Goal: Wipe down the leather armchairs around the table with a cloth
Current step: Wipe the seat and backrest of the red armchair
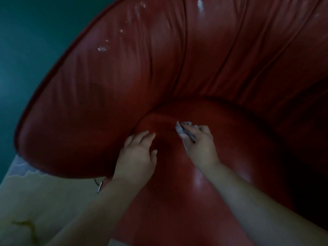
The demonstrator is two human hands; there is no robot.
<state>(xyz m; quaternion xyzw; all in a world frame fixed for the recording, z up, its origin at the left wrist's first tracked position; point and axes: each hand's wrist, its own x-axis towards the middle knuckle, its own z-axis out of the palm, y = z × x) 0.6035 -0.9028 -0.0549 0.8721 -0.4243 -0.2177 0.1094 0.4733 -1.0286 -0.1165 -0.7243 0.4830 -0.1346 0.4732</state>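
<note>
A red leather armchair (177, 64) fills most of the view, its curved backrest wrapping around the seat cushion. My right hand (200, 144) grips a small crumpled grey-white cloth (180, 129) and holds it against the seat near the crease where seat meets backrest. My left hand (137, 153) rests on the seat cushion to the left, fingers stretched out and lightly spread, touching the leather by the inner side of the armrest. White scuffed patches show on the upper backrest.
A dark teal wall (26, 41) stands behind the chair at the left. Pale patterned floor (44, 201) shows at the lower left, below the chair's rounded arm. The right edge of the view is in deep shadow.
</note>
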